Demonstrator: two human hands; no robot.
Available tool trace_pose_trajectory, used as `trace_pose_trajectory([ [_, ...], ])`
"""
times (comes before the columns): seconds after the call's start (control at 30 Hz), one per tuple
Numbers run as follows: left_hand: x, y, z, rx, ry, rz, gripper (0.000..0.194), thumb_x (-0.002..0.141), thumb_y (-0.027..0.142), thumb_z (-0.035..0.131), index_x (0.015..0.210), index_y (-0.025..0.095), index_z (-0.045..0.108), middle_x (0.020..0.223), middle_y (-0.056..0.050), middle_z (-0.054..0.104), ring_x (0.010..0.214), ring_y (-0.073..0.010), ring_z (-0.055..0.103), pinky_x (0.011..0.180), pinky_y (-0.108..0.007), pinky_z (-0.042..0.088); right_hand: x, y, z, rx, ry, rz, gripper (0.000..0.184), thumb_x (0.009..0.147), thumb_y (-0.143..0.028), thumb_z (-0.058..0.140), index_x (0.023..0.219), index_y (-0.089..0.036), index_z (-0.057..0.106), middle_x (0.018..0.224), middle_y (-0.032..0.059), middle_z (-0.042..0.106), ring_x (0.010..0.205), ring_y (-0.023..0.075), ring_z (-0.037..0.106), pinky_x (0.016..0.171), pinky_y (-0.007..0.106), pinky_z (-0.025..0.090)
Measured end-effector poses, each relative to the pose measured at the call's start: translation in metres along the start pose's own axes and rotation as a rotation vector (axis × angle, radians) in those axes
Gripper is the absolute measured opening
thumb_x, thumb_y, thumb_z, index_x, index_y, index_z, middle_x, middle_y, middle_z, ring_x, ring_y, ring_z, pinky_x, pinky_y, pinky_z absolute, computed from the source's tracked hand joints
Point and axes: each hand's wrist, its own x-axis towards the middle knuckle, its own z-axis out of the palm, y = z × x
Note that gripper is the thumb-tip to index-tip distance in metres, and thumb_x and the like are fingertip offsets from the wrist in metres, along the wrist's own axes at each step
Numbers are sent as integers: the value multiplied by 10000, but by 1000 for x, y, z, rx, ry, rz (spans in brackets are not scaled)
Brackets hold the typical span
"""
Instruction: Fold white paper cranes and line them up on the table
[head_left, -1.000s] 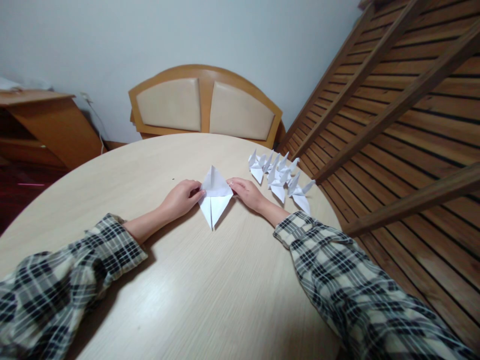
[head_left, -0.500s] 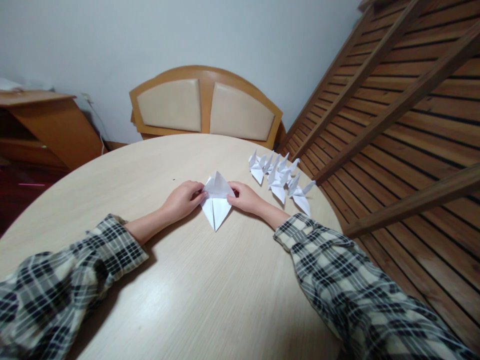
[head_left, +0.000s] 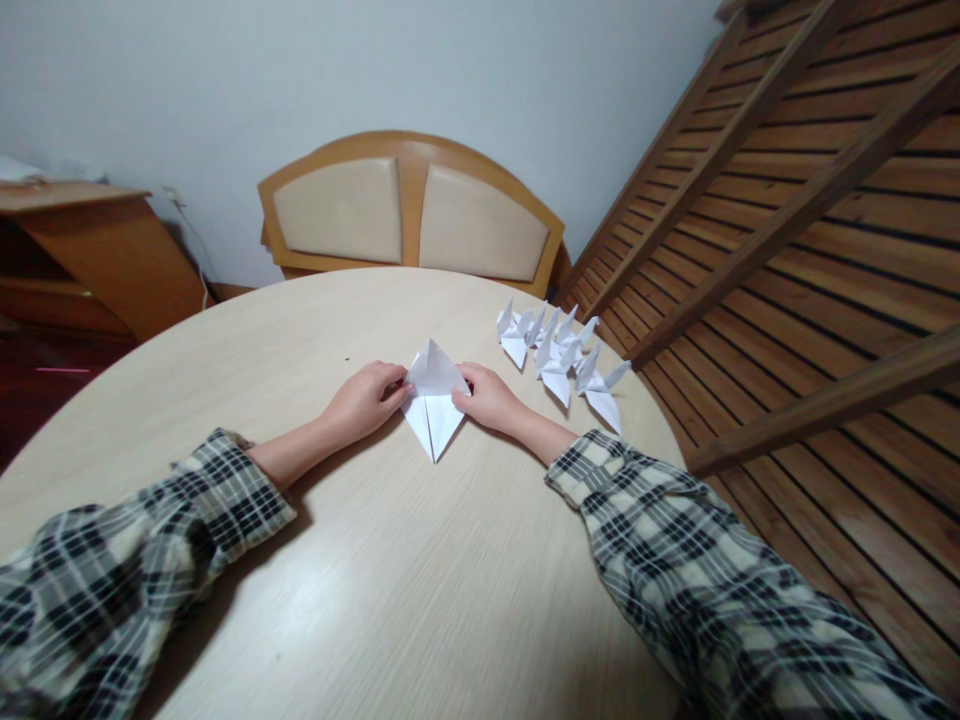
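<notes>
A piece of folded white paper, diamond-shaped with a slit down its lower half, lies between my hands over the middle of the table. My left hand pinches its left corner, the fingers curled and partly hidden. On the right corner, my right hand is closed with the thumb on top and the fingers behind. The paper's upper flap stands up slightly, its point away from me. Several finished white paper cranes sit grouped to the right, beyond my right hand.
The round light-wood table fills the foreground. Behind it stands a padded wooden headboard against the wall. A slatted wooden panel leans close on the right. At the far left is a wooden desk.
The paper's upper point has tilted slightly left and its lower point has shifted slightly right. Both hands keep their hold in nearly the same place.
</notes>
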Motion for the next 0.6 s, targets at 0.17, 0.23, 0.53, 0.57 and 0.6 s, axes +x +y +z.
trace_pose_trajectory([
  [0.17, 1, 0, 0, 21, -2, -8, 212, 882, 225, 474, 672, 199, 469, 668, -26, 512, 670, -175, 478, 645, -315, 366, 0, 3, -5, 177, -46, 12, 205, 896, -288, 456, 785, -164, 576, 813, 46, 611, 758, 169, 538, 742, 305, 427],
  [0.23, 1, 0, 0, 28, -1, -14, 202, 878, 221, 476, 678, 197, 479, 676, -31, 523, 674, -178, 486, 646, -318, 372, 1, 5, -6, 272, -38, 19, 270, 944, -314, 389, 816, -174, 580, 873, 58, 638, 824, 173, 561, 811, 315, 437],
  [0.53, 0, 0, 0, 36, -3, -33, 211, 880, 219, 476, 670, 202, 459, 684, -40, 539, 666, -182, 488, 628, -319, 365, 6, 13, -4, 344, 49, 83, 235, 934, -216, 428, 886, -175, 654, 978, 63, 695, 915, 156, 609, 884, 308, 446],
  [0.57, 0, 0, 0, 33, -5, -34, 207, 878, 218, 475, 672, 203, 458, 685, -42, 538, 666, -184, 487, 628, -320, 363, 5, 13, -4, 351, 36, 84, 214, 922, -209, 451, 897, -171, 660, 981, 65, 696, 911, 156, 613, 878, 310, 451],
  [0.6, 1, 0, 0, 29, -8, -36, 202, 875, 217, 474, 675, 204, 458, 685, -42, 538, 666, -185, 487, 630, -322, 362, 5, 14, -4, 361, 16, 78, 191, 908, -201, 478, 917, -166, 665, 991, 68, 698, 912, 157, 616, 877, 313, 455],
])
